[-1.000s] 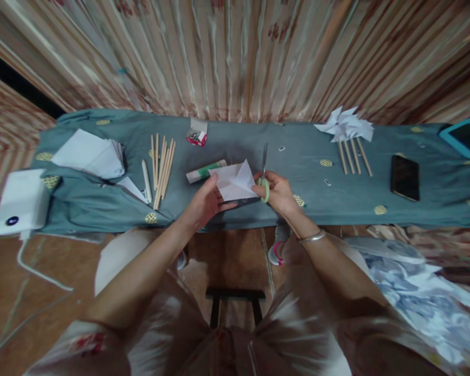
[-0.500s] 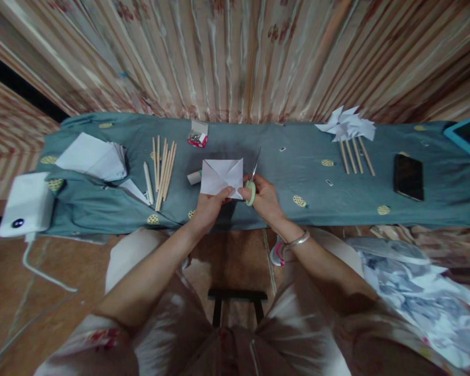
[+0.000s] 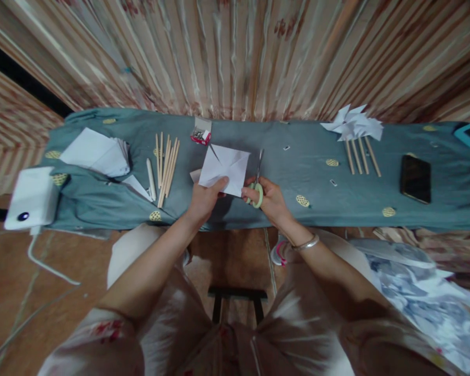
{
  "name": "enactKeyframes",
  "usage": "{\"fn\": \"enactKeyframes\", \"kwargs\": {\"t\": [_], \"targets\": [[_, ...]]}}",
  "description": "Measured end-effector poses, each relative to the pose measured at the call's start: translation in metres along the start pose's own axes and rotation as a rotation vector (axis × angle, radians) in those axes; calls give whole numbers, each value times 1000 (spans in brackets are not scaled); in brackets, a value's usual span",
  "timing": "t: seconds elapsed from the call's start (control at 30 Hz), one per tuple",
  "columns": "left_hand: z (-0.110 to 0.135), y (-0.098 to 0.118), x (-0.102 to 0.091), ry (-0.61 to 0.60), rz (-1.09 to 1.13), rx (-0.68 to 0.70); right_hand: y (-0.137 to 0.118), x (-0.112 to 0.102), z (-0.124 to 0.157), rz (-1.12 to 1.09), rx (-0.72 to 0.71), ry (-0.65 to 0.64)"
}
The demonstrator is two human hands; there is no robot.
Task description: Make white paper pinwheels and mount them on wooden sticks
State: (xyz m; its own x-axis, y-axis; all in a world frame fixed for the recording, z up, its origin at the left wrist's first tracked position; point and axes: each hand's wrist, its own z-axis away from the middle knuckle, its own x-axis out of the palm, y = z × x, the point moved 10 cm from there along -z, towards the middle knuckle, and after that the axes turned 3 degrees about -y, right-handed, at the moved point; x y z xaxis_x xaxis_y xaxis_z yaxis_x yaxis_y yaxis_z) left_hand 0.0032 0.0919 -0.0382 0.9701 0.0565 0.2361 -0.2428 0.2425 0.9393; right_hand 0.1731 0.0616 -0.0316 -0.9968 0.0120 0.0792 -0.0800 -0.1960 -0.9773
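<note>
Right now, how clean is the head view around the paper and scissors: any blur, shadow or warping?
Head view: the paper square and scissors read fairly sharp; a dark shadow lies on the teal cloth beside the left hand; the wide lens fans the curtain, and the lower corners smear.

Readable text: none I can make out.
Paper square (image 3: 225,167) in my left hand (image 3: 203,201): blank, creases only.
Scissors (image 3: 259,166) in my right hand (image 3: 272,201): no mark legible.
Small red box (image 3: 201,136) at the table's (image 3: 305,169) far edge: print too small to read.
</note>
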Motion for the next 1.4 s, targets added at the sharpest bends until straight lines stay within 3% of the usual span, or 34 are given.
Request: {"fn": "enactKeyframes", "kwargs": {"t": [0.1,0.27,0.4,1.03,1.4], "targets": [[-6,11,-8,48,-2,41,0,6,9,6,62,-99],[-10,19,-13,67,8,73,6,23,30,92,194,-409],[-8,16,-10,63,26,64,10,26,38,144,235,-515],[-4,7,0,27,25,27,8,29,34,279,153,-532],[-4,6,1,25,31,22,9,29,34,228,202,-499]]}}
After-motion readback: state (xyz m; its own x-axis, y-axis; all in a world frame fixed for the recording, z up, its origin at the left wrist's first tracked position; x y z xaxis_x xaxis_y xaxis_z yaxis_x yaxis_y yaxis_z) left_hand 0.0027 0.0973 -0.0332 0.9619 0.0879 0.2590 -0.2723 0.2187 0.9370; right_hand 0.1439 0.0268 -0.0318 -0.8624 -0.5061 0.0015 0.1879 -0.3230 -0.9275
